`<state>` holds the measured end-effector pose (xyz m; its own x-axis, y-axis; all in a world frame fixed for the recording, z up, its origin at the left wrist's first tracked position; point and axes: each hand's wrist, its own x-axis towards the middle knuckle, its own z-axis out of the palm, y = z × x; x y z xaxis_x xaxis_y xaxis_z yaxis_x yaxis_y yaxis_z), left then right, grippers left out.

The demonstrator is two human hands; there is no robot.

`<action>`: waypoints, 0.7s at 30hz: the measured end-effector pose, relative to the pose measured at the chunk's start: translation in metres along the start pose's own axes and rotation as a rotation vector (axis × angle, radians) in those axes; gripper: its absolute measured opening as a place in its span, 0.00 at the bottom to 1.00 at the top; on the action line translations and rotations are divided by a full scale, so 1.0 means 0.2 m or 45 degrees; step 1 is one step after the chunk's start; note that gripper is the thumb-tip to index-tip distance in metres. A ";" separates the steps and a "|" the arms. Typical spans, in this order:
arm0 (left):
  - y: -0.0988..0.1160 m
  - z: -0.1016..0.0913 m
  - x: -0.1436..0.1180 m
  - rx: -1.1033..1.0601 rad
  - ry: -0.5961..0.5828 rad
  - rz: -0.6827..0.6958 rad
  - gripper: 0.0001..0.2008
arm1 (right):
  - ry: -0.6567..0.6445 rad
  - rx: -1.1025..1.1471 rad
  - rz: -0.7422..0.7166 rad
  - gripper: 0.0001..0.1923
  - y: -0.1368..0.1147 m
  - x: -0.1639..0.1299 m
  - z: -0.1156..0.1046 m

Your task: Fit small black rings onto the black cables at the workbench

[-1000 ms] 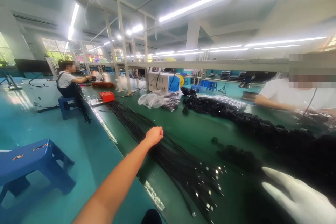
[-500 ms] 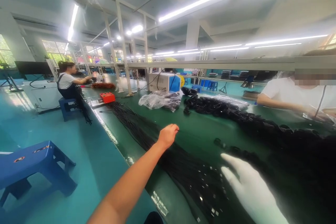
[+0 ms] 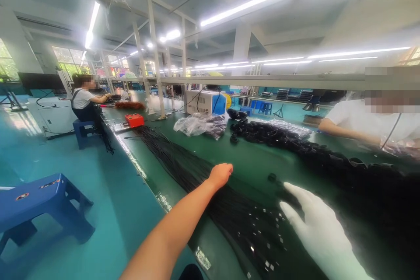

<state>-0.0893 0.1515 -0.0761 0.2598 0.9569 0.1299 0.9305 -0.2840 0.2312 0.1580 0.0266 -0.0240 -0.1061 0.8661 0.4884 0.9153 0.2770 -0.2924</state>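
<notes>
1. Two hands were out over the long green table: the bare left hand stretched well forward, and the right hand in a white glove closer in.
2. Left hand sat loosely curled on top of the long bundle of thin black cables that ran down the near side of the table. Couldn't tell if the grip actually had a cable pinched or was just resting on them.
3. Right hand was spread flat, fingers wide apart, holding nothing, just beside the cable ends with the small shiny metal connectors.
4. Farther right, a big heap of coiled black cables stretched along the table's far side.
5. Up the table: a clear plastic bag with dark parts in it, a small red box and a white-and-blue machine.
6. One co-worker in a white shirt sat opposite; another person sat way down the line. Blue plastic stool stood on the teal floor to the left.
</notes>
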 end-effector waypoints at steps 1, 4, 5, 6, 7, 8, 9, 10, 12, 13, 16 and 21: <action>-0.01 0.00 -0.01 0.007 -0.024 0.009 0.14 | -0.026 0.011 0.013 0.26 0.02 0.00 0.00; -0.06 -0.02 -0.04 0.032 -0.046 0.029 0.14 | -0.109 0.037 0.045 0.27 0.06 0.01 0.00; -0.08 -0.04 -0.05 0.043 -0.037 0.024 0.14 | -0.134 0.038 0.060 0.28 0.07 0.01 0.00; -0.12 -0.05 -0.06 0.058 -0.026 0.012 0.14 | -0.152 0.035 0.083 0.28 0.09 0.00 0.00; -0.15 -0.07 -0.06 0.074 -0.019 -0.005 0.14 | -0.166 0.035 0.108 0.28 0.10 0.00 0.00; -0.18 -0.09 -0.06 0.090 -0.016 -0.024 0.14 | -0.170 0.036 0.133 0.29 0.11 0.00 0.00; -0.22 -0.10 -0.06 0.104 -0.019 -0.038 0.13 | -0.169 0.039 0.148 0.29 0.12 0.00 0.00; -0.24 -0.11 -0.07 0.115 -0.021 -0.049 0.13 | -0.166 0.045 0.152 0.29 0.13 0.00 0.00; -0.28 -0.14 -0.07 0.125 -0.003 -0.066 0.13 | -0.154 0.053 0.125 0.28 0.13 0.01 -0.01; -0.29 -0.16 -0.07 0.126 0.026 -0.082 0.13 | -0.136 0.054 0.104 0.28 0.13 0.01 -0.02; -0.31 -0.22 -0.07 0.114 0.168 -0.156 0.14 | -0.034 0.048 0.089 0.27 0.12 0.02 -0.03; -0.31 -0.29 -0.07 0.059 0.237 -0.172 0.14 | 0.039 0.064 0.125 0.25 0.06 0.05 -0.04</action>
<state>-0.1648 0.1523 -0.0352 0.0840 0.9570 0.2776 0.9656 -0.1469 0.2144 0.1708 0.0349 -0.0171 -0.0048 0.8773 0.4799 0.9001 0.2128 -0.3801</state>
